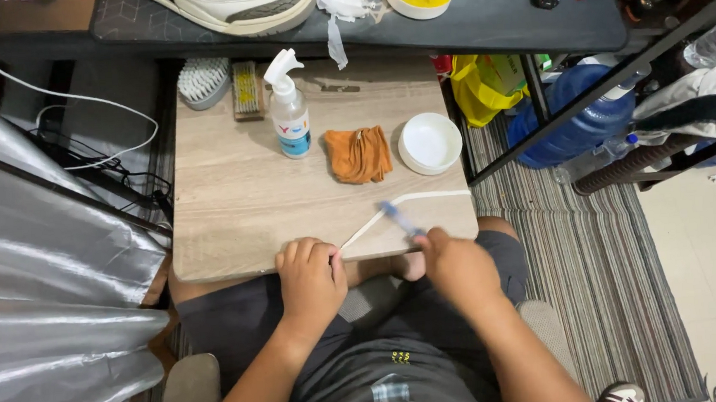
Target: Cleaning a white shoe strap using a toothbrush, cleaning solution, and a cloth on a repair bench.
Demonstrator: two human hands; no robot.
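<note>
- The left hand (311,276) is curled shut, pinching one end of a white shoelace (392,208) at the near edge of the surface (234,200); the lace runs up and to the right across the wood and bends along toward the right edge.
- The right hand (459,267) is closed around a small blue-handled brush (401,220), its head blurred over the lace (the bristles cannot be made out).
- Likely slip: the lace is held at one end only, so a stroke toward the far end could drag or bunch it, and its loose end lies close to the right edge, where it could slide off to the striped rug (577,262).
- The white bowl (430,143) sits just beyond the lace; a wide sweep of the brush arm could knock it, and I cannot tell whether it holds liquid.
- The orange cloth (358,154) and the spray bottle (289,106) stand farther back, the bottle upright and tall enough to tip if struck.
- Both hands work right at the near edge, over the person's lap, so anything nudged toward them would fall there.
- Open room: the left half of the surface is bare wood, with two brushes (218,84) well apart at the back; a dark shelf overhangs the back edge (little room above there).
</note>
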